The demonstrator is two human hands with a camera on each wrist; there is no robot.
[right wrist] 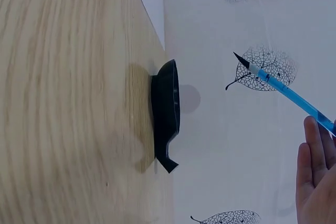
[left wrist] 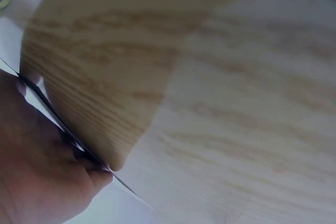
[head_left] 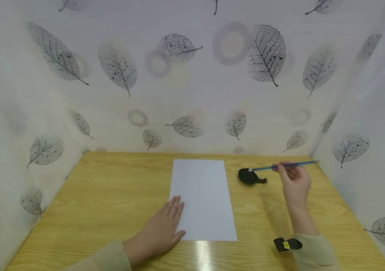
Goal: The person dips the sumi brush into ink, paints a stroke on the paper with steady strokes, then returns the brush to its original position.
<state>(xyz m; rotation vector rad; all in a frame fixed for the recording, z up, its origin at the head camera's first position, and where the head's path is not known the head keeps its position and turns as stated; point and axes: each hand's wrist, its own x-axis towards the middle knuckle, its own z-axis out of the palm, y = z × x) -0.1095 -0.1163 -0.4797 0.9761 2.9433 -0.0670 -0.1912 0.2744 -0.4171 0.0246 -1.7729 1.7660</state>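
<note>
A white sheet of paper [head_left: 200, 199] lies upright on the table in the head view. My left hand [head_left: 162, 229] rests on its lower left edge, fingers straight and pointing away from me. To the right of the sheet sits a small black dish with a short handle [head_left: 246, 177], probably for ink. My right hand [head_left: 295, 184] pinches a blue-handled brush [head_left: 263, 168], its tip toward the dish. In the right wrist view the brush's dark, pointed bristles [right wrist: 242, 60] are raised off the dish [right wrist: 165, 108], apart from it. The dish's inside is hard to make out.
The wood-grain table [head_left: 117, 188] ends at a pale leaf-patterned cloth [head_left: 192, 94] at the back and both sides. A black strap-like device [head_left: 287, 244] shows at the right sleeve.
</note>
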